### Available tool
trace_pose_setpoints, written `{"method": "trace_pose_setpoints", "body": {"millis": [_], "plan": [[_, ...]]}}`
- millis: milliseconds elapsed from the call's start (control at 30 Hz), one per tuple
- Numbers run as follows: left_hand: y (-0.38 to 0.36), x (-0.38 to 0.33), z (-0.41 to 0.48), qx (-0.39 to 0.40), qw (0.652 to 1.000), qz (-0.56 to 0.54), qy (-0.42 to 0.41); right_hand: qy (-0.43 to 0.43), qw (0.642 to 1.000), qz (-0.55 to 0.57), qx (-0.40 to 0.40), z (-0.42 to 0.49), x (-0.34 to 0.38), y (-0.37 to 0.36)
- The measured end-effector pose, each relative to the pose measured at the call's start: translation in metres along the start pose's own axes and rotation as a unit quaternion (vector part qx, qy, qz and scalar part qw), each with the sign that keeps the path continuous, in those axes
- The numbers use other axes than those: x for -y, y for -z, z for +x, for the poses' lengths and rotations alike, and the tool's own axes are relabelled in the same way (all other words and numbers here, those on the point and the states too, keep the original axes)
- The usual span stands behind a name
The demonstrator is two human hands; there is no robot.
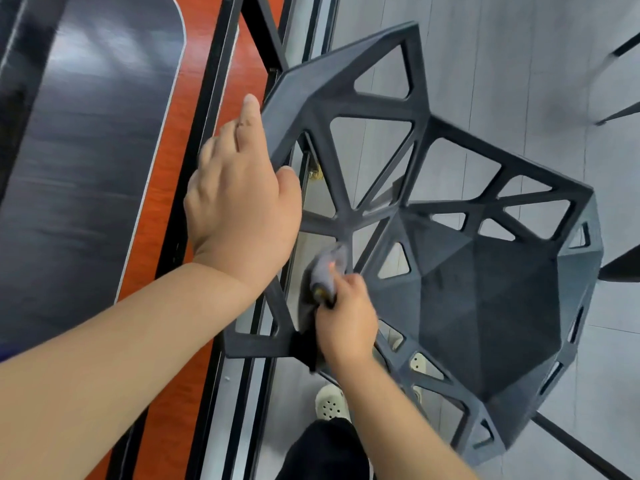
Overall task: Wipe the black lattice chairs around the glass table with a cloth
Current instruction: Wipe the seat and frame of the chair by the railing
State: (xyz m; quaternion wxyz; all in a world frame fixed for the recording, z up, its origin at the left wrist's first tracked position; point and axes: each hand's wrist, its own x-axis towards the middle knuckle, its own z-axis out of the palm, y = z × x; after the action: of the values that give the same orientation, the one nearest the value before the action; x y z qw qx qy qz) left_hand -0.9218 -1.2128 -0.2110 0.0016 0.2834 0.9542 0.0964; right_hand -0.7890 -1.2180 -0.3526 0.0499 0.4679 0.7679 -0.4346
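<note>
Below, grey floor [519, 81] and glossy table [86, 168]; left hand [239, 202] around the chair [485, 299] rim, right hand [346, 323] around the cloth [325, 271].

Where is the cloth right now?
Head view, centre: the grey cloth is bunched in the right hand against a bar of the black lattice chair, just below the left hand, which grips its edge.

i see the chair [485, 289] on the floor [519, 81] just right of the table [86, 168] edge, cloth [327, 271] against its backrest, shoe [330, 405] beneath.
</note>
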Motion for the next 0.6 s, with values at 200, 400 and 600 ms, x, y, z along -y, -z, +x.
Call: {"method": "trace_pose_setpoints", "body": {"millis": [200, 400, 600], "plan": [[0.003, -0.001, 0.0, 0.008, 1.0, -0.002, 0.005, 0.096, 0.995, -0.036, 0.007, -0.053, -0.015, -0.008], [0.004, -0.002, -0.002, 0.01, 1.0, 0.013, 0.007, -0.113, 0.98, 0.162, 0.01, -0.027, 0.008, 0.002], [0.005, -0.003, -0.002, 0.014, 1.0, 0.026, 0.0, -0.172, 0.944, 0.267, -0.094, 0.072, 0.04, 0.042]]}}
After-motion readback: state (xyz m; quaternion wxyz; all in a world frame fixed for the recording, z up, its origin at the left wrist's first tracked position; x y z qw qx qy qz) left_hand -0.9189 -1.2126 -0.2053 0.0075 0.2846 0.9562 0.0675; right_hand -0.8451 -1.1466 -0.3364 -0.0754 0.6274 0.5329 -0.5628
